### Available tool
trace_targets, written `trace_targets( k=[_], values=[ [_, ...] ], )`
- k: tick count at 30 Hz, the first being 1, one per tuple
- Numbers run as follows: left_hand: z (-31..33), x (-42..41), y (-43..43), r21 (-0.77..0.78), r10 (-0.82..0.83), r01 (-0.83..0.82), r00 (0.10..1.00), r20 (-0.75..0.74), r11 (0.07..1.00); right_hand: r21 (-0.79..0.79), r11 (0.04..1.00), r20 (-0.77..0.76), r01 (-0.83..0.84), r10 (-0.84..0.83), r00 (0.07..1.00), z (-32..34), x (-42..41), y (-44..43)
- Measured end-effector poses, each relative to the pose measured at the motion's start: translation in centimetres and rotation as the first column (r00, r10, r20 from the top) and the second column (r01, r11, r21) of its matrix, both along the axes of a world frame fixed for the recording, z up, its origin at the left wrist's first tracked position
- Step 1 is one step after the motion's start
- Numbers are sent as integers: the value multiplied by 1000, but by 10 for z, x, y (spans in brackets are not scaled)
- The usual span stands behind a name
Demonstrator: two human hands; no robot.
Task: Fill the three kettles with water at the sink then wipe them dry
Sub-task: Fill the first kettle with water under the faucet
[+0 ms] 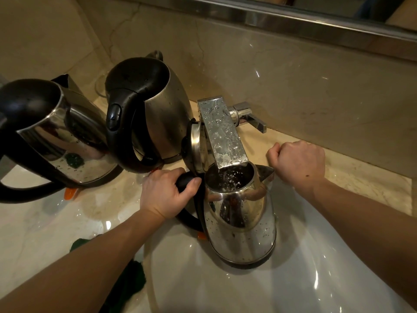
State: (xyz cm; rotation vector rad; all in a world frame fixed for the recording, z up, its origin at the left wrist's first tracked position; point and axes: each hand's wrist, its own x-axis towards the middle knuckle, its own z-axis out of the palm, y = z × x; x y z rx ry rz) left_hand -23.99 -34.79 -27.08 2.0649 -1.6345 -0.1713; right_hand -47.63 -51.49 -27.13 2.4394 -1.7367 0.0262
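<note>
A shiny steel kettle (242,220) with its lid (195,146) flipped open stands in the white sink (304,279), its mouth right under the flat chrome faucet spout (222,134). Water is bubbling inside it. My left hand (165,195) grips its black handle. My right hand (297,162) is curled into a fist on the counter edge just right of the kettle's spout, holding nothing. Two more steel kettles with black handles stand on the counter at left: a rounded one (155,111) behind and a larger one (56,136) at far left.
A chrome faucet lever (250,117) sticks out to the right of the spout. A dark green cloth (130,283) lies at the sink's left rim, under my left forearm. The beige marble counter (352,175) and backsplash run behind, with a mirror frame above.
</note>
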Motion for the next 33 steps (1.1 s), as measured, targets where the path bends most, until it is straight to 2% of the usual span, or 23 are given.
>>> trace_targets(
  k=[33],
  values=[
    [0,0,0,-6,14,-14,1000,14,1000,-6,1000,-13,-9,8,1000,0,0,0]
  ],
)
